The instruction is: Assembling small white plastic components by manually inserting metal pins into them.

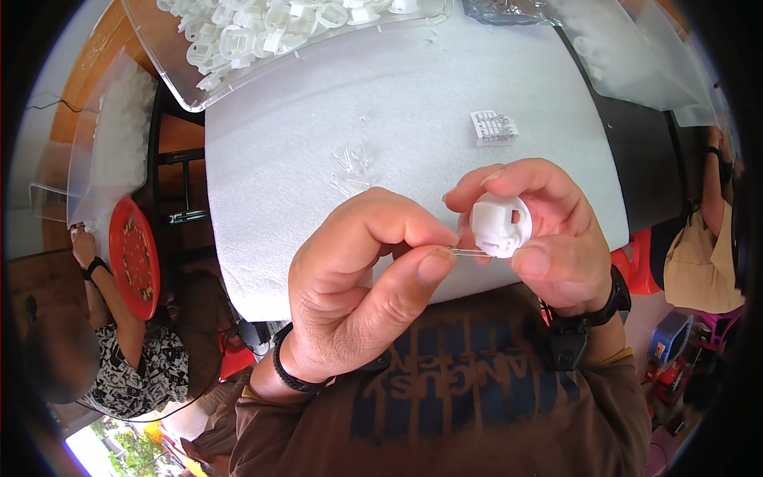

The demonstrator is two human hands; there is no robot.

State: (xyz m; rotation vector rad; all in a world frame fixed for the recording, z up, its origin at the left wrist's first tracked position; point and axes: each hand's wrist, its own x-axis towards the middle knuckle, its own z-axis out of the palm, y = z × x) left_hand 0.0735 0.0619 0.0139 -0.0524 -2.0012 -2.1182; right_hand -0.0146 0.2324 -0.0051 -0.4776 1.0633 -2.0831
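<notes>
Between the thumb and fingers of my right hand is a round white plastic part with a raised block and a small slot in it. My left hand pinches a thin clear pin between thumb and forefinger. The pin's far end meets the lower edge of the white part; whether it sits inside a hole cannot be made out. Several similar clear pins lie loose on the white foam sheet beyond my left hand. A small white block with dark printing rests on the sheet beyond my right hand.
At the far left of the sheet stands a clear bin heaped with white plastic parts. Another clear bin is at the far right. To the left, a person's hand is near a red tray. Another person is at the right.
</notes>
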